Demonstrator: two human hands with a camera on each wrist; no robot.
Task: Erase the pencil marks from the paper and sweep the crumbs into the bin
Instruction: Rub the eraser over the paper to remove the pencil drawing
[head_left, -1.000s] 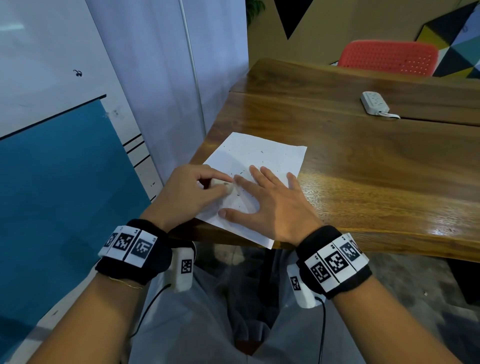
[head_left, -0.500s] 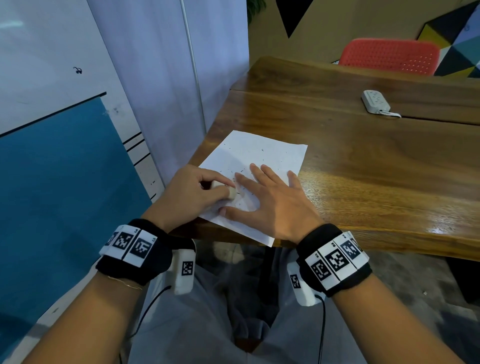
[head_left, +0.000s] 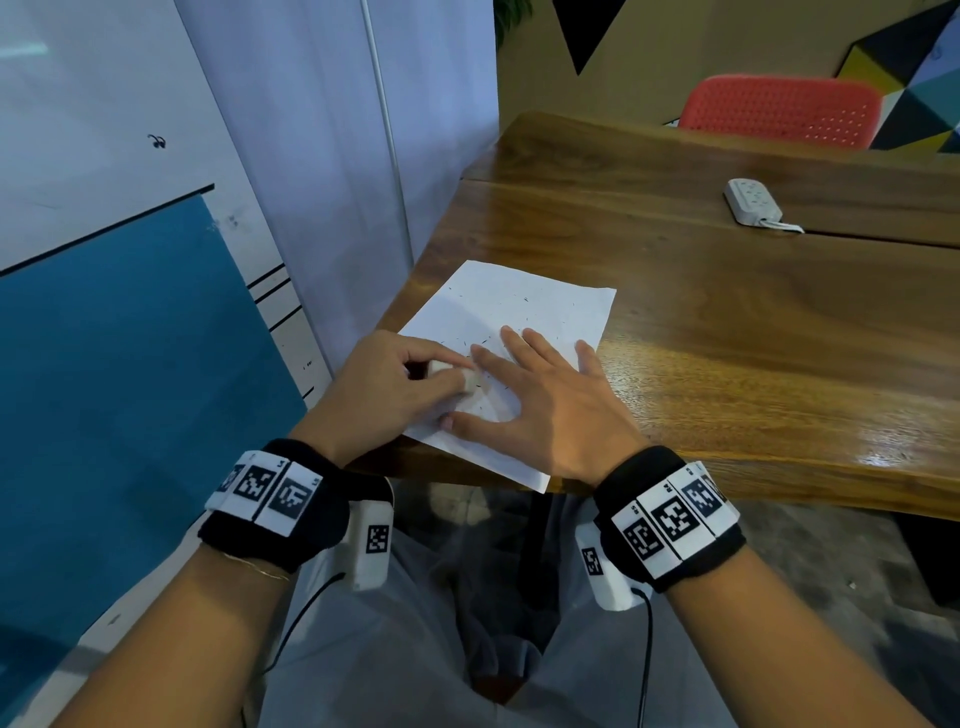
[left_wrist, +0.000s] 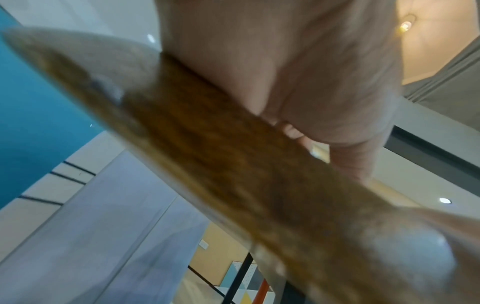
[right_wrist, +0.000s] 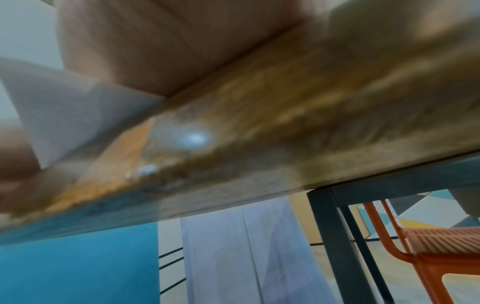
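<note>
While the right hand (head_left: 545, 410) lies flat with fingers spread on the paper (head_left: 524, 312) at frame centre, the left hand (head_left: 384, 395) beside it pinches a small white eraser (head_left: 467, 382) against the sheet. Dark crumbs (head_left: 524, 299) dot the paper, which overhangs the wooden table's (head_left: 727, 338) near edge. Farther back, upper right, lie a white power strip (head_left: 750, 201) and a red chair (head_left: 779, 111).

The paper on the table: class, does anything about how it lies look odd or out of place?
The paper lies askew to the table edge, and its near corner overhangs that edge. Small dark crumbs are scattered over it. The right hand lies flat on it; the left hand grips an eraser.
</note>
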